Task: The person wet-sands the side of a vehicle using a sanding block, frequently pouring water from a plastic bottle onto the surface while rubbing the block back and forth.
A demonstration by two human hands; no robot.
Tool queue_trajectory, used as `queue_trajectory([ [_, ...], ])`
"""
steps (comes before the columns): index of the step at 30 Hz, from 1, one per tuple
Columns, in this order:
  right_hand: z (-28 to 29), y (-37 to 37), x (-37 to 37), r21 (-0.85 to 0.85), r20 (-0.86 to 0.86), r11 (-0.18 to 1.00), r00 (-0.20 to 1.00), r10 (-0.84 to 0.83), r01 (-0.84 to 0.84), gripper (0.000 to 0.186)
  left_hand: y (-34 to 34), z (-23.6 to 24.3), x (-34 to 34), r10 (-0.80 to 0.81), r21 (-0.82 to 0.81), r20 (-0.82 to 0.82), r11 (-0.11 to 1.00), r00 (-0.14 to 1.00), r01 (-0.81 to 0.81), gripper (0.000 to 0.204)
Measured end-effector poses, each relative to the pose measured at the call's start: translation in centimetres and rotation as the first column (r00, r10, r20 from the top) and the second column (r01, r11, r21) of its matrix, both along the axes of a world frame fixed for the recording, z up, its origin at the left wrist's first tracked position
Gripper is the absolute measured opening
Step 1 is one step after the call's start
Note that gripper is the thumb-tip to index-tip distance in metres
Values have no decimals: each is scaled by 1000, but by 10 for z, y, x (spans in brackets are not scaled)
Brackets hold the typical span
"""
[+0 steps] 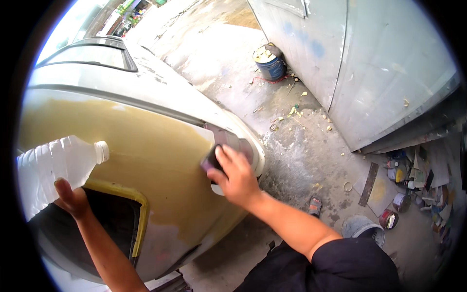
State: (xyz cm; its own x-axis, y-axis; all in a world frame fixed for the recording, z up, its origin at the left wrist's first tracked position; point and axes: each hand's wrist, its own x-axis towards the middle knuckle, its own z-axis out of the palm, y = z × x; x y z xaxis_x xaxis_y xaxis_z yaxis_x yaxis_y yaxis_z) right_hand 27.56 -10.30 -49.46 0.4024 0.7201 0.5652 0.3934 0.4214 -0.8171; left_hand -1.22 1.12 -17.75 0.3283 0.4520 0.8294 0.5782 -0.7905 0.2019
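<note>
A car body panel (146,131) stretches across the left side, coated with smooth yellow-brown filler that has pale patches at its edges. My left hand (74,199) is closed round a clear ribbed plastic bottle (61,163), tilted with its white-capped neck to the right. Below that hand is a dark window opening (114,219) edged with yellow tape. At the panel's right end my right hand (238,177) grips a dark sanding block (212,159) against the surface, beside the lamp area (231,138) at the car's corner. Its underside is hidden.
A blue drum (270,65) with yellow-smeared top stands by a grey metal sheet wall (311,48). Filler scraps litter the concrete floor. At right lie a grey bucket (357,226), a flat metal strip (368,185), a red tin (388,219) and piled cans. A sandalled foot (315,205) shows nearby.
</note>
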Motion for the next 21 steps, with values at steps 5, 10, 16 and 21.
queue_trajectory([
  [5, 1, 44, 20, 2, -27, 1000, 999, 31, -31, 56, 10, -2, -1, -35, -38, 74, 999, 997, 38, 60],
  [10, -9, 14, 13, 11, -2, 998, 998, 67, -67, 57, -6, -2, -19, -11, -78, 129, 997, 992, 21, 60],
  [16, 10, 47, 23, 105, 53, 990, 995, 90, -95, 57, -6, 0, -22, -39, -117, 202, 991, 979, 63, 61],
  [21, 1, 37, 23, 104, 39, 986, 992, 124, -127, 57, -9, 2, -49, 69, -85, 185, 995, 980, -54, 67],
])
